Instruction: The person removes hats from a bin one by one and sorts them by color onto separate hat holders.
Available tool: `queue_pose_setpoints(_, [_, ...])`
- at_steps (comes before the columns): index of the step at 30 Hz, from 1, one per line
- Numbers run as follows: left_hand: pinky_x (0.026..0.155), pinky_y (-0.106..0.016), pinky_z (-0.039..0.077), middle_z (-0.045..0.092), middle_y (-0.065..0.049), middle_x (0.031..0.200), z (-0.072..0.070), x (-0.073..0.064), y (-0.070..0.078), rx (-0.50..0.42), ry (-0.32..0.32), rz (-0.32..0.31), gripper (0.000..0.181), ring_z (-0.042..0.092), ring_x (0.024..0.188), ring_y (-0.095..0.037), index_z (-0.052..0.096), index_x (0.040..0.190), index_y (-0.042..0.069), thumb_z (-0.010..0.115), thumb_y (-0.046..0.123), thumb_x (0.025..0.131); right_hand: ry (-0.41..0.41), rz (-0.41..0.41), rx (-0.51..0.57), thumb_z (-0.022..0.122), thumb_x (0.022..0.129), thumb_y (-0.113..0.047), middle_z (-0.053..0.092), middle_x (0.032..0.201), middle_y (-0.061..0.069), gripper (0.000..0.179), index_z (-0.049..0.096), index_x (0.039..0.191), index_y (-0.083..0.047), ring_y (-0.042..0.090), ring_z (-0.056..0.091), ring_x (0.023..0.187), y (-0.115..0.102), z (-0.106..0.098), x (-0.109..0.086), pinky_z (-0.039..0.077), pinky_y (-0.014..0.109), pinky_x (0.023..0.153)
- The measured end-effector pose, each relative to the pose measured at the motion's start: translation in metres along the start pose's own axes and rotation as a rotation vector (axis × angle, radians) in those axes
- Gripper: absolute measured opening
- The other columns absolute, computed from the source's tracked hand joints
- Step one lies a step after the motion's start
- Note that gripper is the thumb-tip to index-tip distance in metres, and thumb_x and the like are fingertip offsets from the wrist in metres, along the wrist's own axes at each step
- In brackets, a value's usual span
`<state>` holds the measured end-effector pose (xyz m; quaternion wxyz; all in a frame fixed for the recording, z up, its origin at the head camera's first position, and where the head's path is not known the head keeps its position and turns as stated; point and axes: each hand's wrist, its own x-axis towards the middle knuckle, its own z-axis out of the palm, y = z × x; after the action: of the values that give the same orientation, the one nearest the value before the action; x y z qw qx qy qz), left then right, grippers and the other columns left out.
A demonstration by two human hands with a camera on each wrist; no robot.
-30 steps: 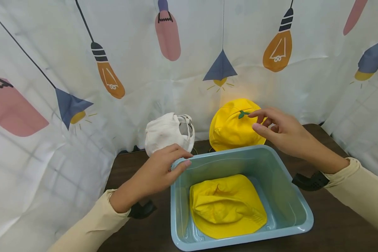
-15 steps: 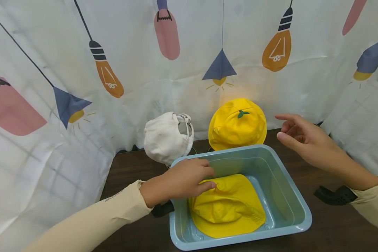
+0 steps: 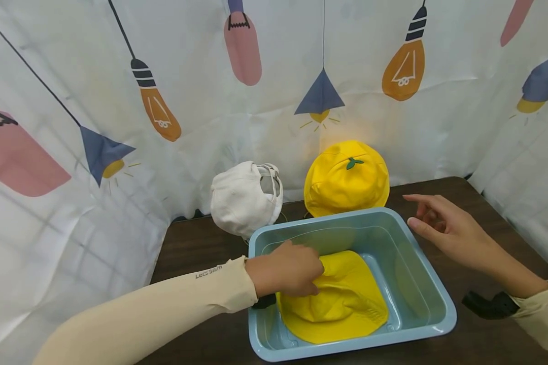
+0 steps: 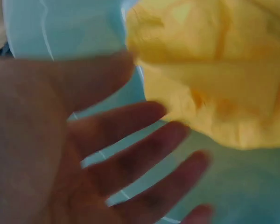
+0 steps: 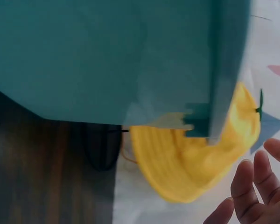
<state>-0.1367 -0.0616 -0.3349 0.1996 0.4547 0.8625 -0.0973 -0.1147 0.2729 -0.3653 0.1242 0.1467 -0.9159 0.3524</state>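
My left hand reaches into a light-blue plastic basin, over the left part of a crumpled yellow hat on its floor. In the left wrist view, its slightly blurred fingers are spread, with thumb and fingertips right at the hat's edge. Just beyond the basin's right rim hovers my right hand, loosely bent and holding nothing. Nearest it at the back is a yellow bucket hat with a green sprout on top, partly hidden by the basin in the right wrist view.
A white cap with an open strap back stands behind the basin's left corner. All this is on a dark wooden table. A white curtain printed with lamps hangs behind and along both sides.
My left hand has moved right and down from the basin's left rim to the yellow hat inside. My right hand has withdrawn rightward from the bucket hat and lowered. The hats and basin stay put.
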Motion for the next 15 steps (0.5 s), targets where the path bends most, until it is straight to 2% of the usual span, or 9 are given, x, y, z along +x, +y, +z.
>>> queue_pose_setpoints(3, [0.072,-0.033,0.047,0.061,0.01,0.09,0.002,0.003,-0.001,0.051,-0.068,-0.033,0.025,0.053,0.078,-0.01,0.075,0.108,0.027,0.077,0.044,0.09,-0.003,-0.034,-0.01,0.069,0.098,-0.012,0.049,0.097,-0.005,0.051,0.054,0.145,-0.021,0.008,0.05,0.071,0.005,0.006,-0.004,0.041,0.024,0.055])
queue_pose_setpoints(5, [0.07,-0.031,0.048,0.061,0.01,0.09,0.003,0.004,-0.001,0.068,-0.088,-0.048,0.026,0.053,0.078,-0.009,0.074,0.108,0.028,0.077,0.045,0.089,-0.007,-0.044,-0.012,0.07,0.097,-0.012,0.048,0.097,-0.005,0.052,0.054,0.146,-0.02,0.007,0.049,0.071,0.007,0.009,-0.008,0.041,0.024,0.055])
queue_pose_setpoints(9, [0.063,-0.026,0.047,0.06,0.01,0.087,0.008,0.006,0.0,0.079,-0.078,-0.059,0.025,0.054,0.074,-0.009,0.075,0.106,0.028,0.079,0.044,0.088,-0.016,-0.049,-0.014,0.072,0.096,-0.013,0.048,0.099,-0.003,0.054,0.053,0.147,-0.018,0.007,0.047,0.072,0.009,0.014,-0.013,0.04,0.023,0.057])
queue_pose_setpoints(15, [0.059,-0.024,0.047,0.06,0.009,0.087,0.014,0.011,0.002,0.112,-0.042,-0.047,0.023,0.054,0.071,-0.009,0.075,0.105,0.029,0.081,0.042,0.086,-0.039,-0.003,-0.01,0.074,0.095,-0.018,0.048,0.098,-0.002,0.054,0.054,0.145,-0.015,0.007,0.048,0.073,0.014,0.021,-0.018,0.041,0.023,0.058])
